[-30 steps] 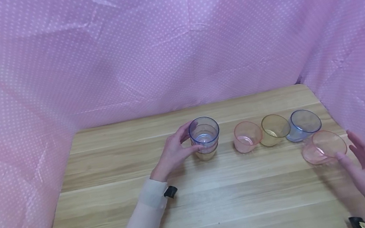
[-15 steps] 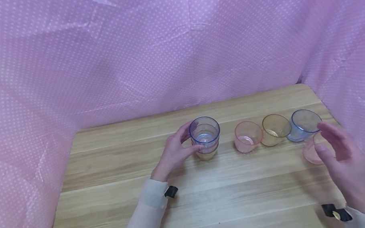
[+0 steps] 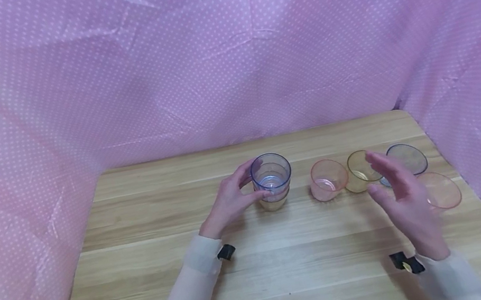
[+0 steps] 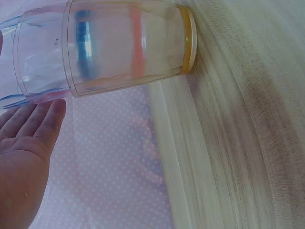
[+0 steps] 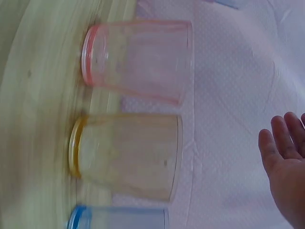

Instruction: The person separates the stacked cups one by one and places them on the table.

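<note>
My left hand (image 3: 231, 197) grips a stack of nested clear plastic cups (image 3: 270, 171), thumb in front and fingers behind. The blue-rimmed cup is uppermost; in the left wrist view the lowest cup (image 4: 164, 45) has a yellow base ring and stands on the wood. My right hand (image 3: 408, 211), fingers apart from the thumb and nothing between them, hovers before a row of cups: a pink cup (image 3: 325, 193), a yellow cup (image 3: 356, 183) and a blue cup (image 3: 408, 158). Another pink cup (image 3: 446, 191) stands to its right, partly hidden by the hand.
The cups stand on a light wood-grain table (image 3: 262, 275). A pink polka-dot cloth (image 3: 205, 59) rises behind the table and along both sides. Below the yellow cup in the right wrist view, the blue cup is only partly in frame.
My right hand has moved left from beside the front pink cup, past it, to before the yellow and blue cups. The left hand stays on the stack.
</note>
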Available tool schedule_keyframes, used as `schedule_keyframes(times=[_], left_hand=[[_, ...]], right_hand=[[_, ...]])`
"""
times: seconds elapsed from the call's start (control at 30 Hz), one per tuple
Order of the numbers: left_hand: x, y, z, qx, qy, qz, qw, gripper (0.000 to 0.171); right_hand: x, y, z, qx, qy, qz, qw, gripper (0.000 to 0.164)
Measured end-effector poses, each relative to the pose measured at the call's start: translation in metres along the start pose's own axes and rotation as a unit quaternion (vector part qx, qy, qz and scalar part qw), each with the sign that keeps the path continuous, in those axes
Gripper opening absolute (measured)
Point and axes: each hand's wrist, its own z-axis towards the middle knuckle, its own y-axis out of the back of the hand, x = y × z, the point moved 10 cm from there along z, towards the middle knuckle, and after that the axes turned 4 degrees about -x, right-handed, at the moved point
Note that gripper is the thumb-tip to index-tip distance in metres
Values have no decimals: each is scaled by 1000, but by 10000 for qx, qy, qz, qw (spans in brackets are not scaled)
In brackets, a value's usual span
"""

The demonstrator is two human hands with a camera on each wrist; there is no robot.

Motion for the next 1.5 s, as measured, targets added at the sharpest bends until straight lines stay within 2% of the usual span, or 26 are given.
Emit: schedule_keyframes(times=[0.13, 0.33, 0.57, 0.73, 1.0, 1.13, 1.3, 1.5], left_hand=[[1, 0, 0, -4, 15, 14, 10000, 81], [1, 0, 0, -20, 7, 29, 10000, 81], [0, 0, 0, -25, -12, 18, 10000, 81], [-2, -1, -1, -7, -104, -30, 9999, 79], [-3, -1, -2, -13, -130, 26, 9999, 78], [-3, -1, -1, 0, -128, -11, 9999, 77], [-3, -1, -1, 49, -113, -17, 9999, 79], [-2, -2, 0, 115, -69, 48, 9999, 80]], right_hand=[[-5, -17, 5, 234, 95, -226, 9994, 61], [-9, -43, 12, 618, 166, -873, 9941, 64], [-12, -68, 20, 1021, 243, -902, 9904, 66], [-16, -82, 24, 1254, 301, -1130, 9852, 66], [-26, -104, 29, 1658, 62, -1166, 9792, 69], [-30, -114, 31, 1817, 98, -1474, 9722, 70], [-36, -123, 34, 1965, 124, -2085, 9580, 75], [-41, -134, 38, 2173, 115, -2376, 9467, 80]])
